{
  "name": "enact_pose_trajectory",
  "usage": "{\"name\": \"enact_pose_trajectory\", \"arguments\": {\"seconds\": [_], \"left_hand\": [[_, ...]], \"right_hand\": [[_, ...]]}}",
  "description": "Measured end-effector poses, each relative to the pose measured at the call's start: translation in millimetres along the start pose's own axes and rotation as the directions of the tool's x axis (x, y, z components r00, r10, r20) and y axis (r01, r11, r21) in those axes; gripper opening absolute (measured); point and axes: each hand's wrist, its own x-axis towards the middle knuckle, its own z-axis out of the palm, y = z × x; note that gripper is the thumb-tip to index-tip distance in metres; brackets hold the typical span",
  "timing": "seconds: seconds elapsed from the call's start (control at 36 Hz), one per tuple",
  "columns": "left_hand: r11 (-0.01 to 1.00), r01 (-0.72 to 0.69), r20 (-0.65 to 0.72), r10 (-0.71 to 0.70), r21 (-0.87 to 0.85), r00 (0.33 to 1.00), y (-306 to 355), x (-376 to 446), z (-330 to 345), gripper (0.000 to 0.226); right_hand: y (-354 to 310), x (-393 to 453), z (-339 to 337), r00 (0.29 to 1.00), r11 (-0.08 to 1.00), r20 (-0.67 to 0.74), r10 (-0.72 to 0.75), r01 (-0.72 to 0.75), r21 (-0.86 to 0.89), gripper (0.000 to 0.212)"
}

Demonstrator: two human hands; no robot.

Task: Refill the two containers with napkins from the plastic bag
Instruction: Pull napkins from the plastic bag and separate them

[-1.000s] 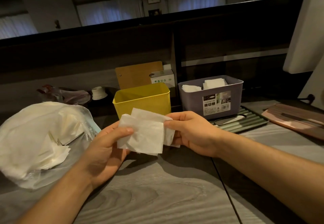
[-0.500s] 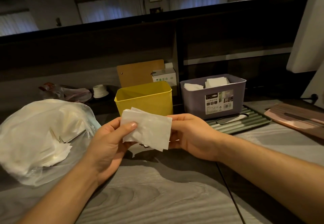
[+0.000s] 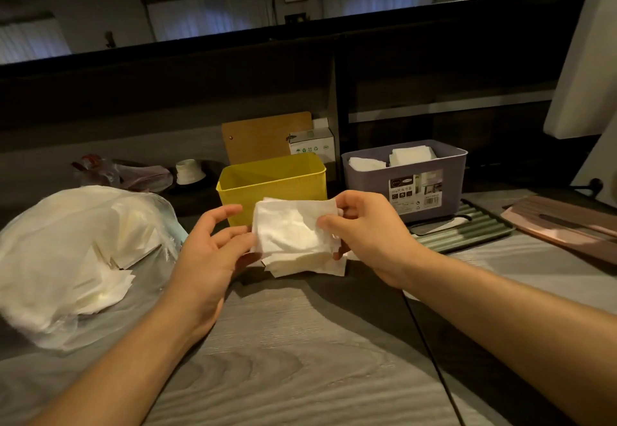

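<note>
White napkins pinched by right hand fingers; left hand fingers loosely spread, touching their edge

Both bare forearms reach forward, the right hand pinching a stack of napkins while the left hand touches it, fingers loosely spread.

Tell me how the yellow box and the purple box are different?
The yellow box shows no napkins from here; the purple box has white napkins poking above its rim. The purple box wears a label on its front; the yellow box is plain. The yellow box stands left of the purple box. Both are open-topped plastic tubs.
</note>
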Motion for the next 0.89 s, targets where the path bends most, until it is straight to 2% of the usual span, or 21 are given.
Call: {"name": "enact_pose_trajectory", "arguments": {"seconds": [0.06, 0.11, 0.19, 0.25, 0.33, 0.39, 0.5, 0.67, 0.89], "left_hand": [[0.995, -0.031, -0.006, 0.031, 0.092, 0.999, -4.3, 3.0, -2.5, 0.032], [0.974, -0.088, 0.024, 0.085, 0.211, 0.996, -9.9, 3.6, -3.9, 0.03], [0.862, -0.193, 0.119, 0.156, 0.468, 0.981, -15.8, 4.1, -2.5, 0.026], [0.774, -0.232, 0.173, 0.159, 0.589, 0.972, -17.5, 4.6, -0.8, 0.023], [0.707, -0.247, 0.209, 0.141, 0.663, 0.968, -19.7, 5.9, 0.9, 0.023], [0.698, -0.245, 0.212, 0.136, 0.672, 0.968, -20.1, 7.0, 0.8, 0.024], [0.673, -0.237, 0.237, 0.094, 0.7, 0.967, -16.8, 5.7, 3.0, 0.039], [0.634, -0.299, 0.356, 0.04, 0.713, 0.934, -15.6, 5.2, -1.7, 0.07], [0.692, -0.331, 0.374, 0.095, 0.641, 0.923, -18.9, 7.5, -9.2, 0.073]], "right_hand": [[2.9, 3.1, -1.5, 0.999, 0.996, -0.027, 0.046, -0.047, -0.069, 0.008], [6.1, 5.6, -3.8, 0.998, 0.964, -0.013, 0.063, -0.064, -0.259, 0.012], [5.1, 7.0, -5.9, 0.998, 0.796, 0.06, 0.021, 0.02, -0.606, 0.028], [3.5, 6.7, -3.3, 0.996, 0.693, 0.091, 0.013, 0.056, -0.719, 0.034], [4.2, 6.6, 1.2, 0.991, 0.58, 0.132, -0.009, 0.113, -0.807, 0.048], [2.8, 5.9, 1.9, 0.982, 0.574, 0.181, 0.043, 0.124, -0.809, 0.054], [-2.5, 6.2, 1.0, 0.95, 0.675, 0.269, 0.155, 0.097, -0.731, 0.055], [-0.5, 2.6, 1.9, 0.932, 0.758, 0.36, 0.05, 0.199, -0.621, 0.057], [-4.2, -1.2, -10.1, 0.945, 0.918, 0.323, -0.055, 0.175, -0.357, 0.057]]}}
